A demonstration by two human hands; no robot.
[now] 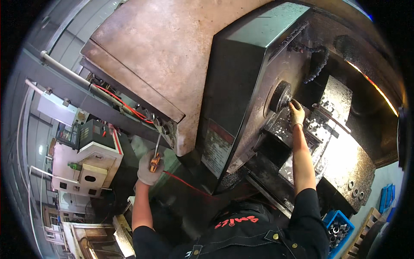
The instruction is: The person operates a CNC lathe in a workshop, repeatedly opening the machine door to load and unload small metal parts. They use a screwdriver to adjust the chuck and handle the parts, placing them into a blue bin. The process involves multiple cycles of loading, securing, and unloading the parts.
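Observation:
My left hand (150, 169), in a pale work glove, is closed around an orange air blow gun (155, 162). Its thin metal nozzle points up toward the corner of the machine cover. Stretched into the lathe, my right hand (296, 114) wears a dark-stained glove. Its fingers are closed on the edge of a shiny round metal part (285, 102) at the front of the dark chuck (278, 96). The fingertips are partly hidden against the part.
The lathe's dark door panel (226, 99) stands between my arms. Right of the chuck is the chip-covered tool turret (319, 129). Several metal rings (355, 189) sit on the machine's ledge. A blue crate (340, 233) of metal parts stands lower right; another machine (92, 164) is at left.

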